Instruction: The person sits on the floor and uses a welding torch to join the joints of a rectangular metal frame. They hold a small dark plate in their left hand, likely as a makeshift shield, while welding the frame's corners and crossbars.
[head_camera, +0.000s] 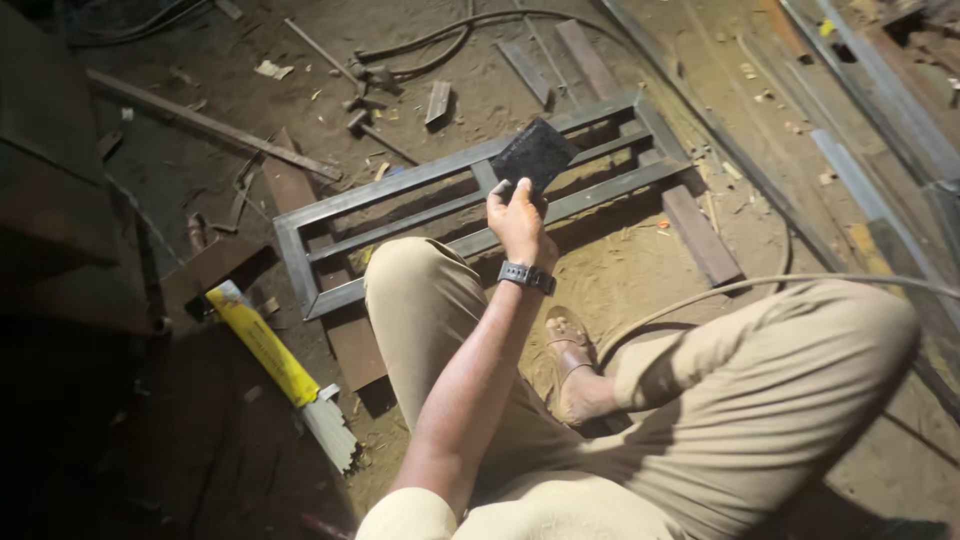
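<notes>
Head view: one hand seen, left hand (519, 222), fingers closed around lower edge of one dark square plate (534, 155), held raised above one grey steel frame (470, 205) lying on dirt floor. One wristwatch (527, 277) worn on that wrist. Right hand not seen. One yellow packet of welding rods (268, 350) lying left of knee.
</notes>
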